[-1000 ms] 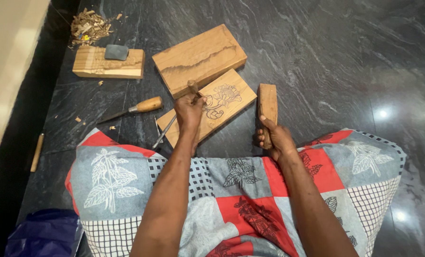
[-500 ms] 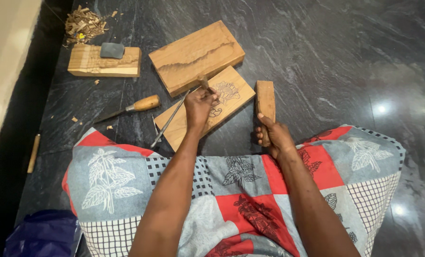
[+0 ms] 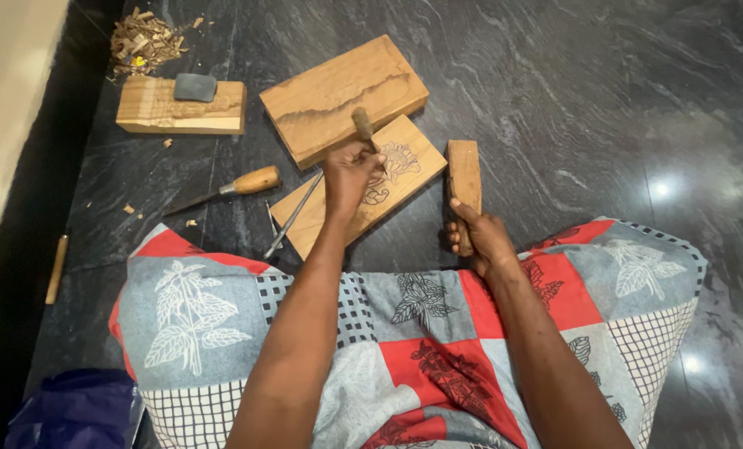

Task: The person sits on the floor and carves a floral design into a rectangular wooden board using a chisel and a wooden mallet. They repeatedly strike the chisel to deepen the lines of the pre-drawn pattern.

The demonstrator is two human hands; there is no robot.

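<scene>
My left hand (image 3: 351,175) fisted around chisel (image 3: 363,126), wooden handle end sticking up, tip down on carved board (image 3: 405,170) with floral outline. My right hand (image 3: 480,237) wrapped tight on lower end of wooden mallet block (image 3: 464,179), held upright just beside board. Board rests on dark stone floor (image 3: 596,100), partly under plain plank (image 3: 338,96). Spare wooden-handled chisel (image 3: 234,187) lies left of it.

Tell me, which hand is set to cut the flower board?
Probably the left hand: its grip holds the chisel right over the board. The right hand holds the mallet beside the board.
</scene>
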